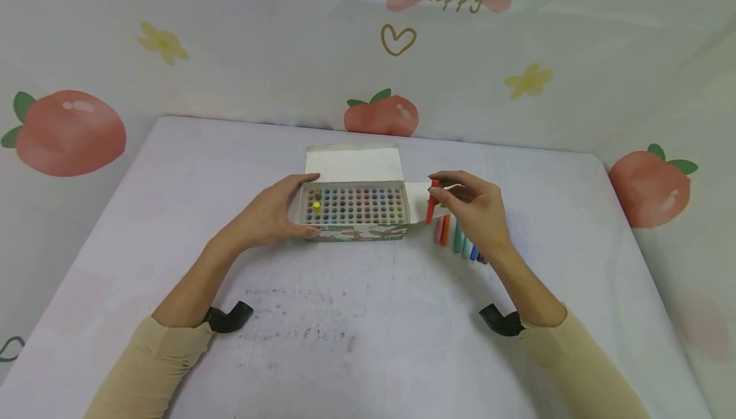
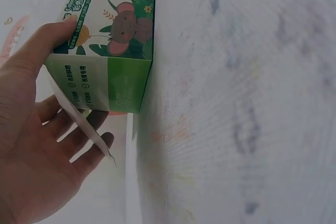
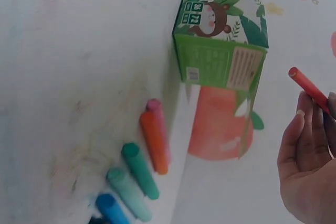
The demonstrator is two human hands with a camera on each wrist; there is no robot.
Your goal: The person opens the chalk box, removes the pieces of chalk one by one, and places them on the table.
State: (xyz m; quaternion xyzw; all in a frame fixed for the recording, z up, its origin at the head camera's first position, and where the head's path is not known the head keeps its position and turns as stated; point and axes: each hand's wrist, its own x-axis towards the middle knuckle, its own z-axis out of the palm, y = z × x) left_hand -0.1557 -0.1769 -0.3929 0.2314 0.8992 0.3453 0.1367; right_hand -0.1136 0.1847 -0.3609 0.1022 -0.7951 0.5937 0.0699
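Observation:
A patterned chalk box [image 1: 361, 233] stands on the table with its lid folded back. Inside it is a grid of round holes [image 1: 356, 205], and a yellow chalk [image 1: 317, 206] pokes up near the left end. My left hand [image 1: 275, 211] grips that end of the box, thumb at the front, fingers behind the open side flap [image 2: 79, 116]. To the right of the box, my right hand [image 1: 473, 205] pinches a red chalk stick [image 1: 432, 203] upright between thumb and fingers, over the right side flap.
Loose chalks lie in a row beneath my right hand: an orange chalk [image 3: 154, 142], a pink chalk [image 3: 157, 109], a green chalk [image 3: 140, 171], a pale green chalk [image 3: 128, 195] and a blue chalk [image 3: 111, 208], with darker ones beyond. Smudges mark the white tabletop [image 1: 299, 317].

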